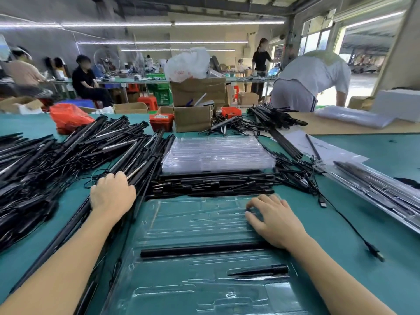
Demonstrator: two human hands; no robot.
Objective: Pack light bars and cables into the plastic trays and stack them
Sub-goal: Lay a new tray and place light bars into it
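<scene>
Clear moulded plastic tray (204, 226) lies under your flat, relaxed right hand (273, 220); your left hand (112, 194) grips black light bars (138, 171).

Green table (375, 226) carries clear trays (216, 153) and light bars (68, 151) (heaped).

Our left hand (112, 193) reaches out toward eleven o'clock, forearm bare, back of the hand up, fingers curled downward over something, though we cannot quite see what they close on. Our right hand (273, 218) lies toward one o'clock, palm down, fingers loosely spread and pressing flat.
</scene>
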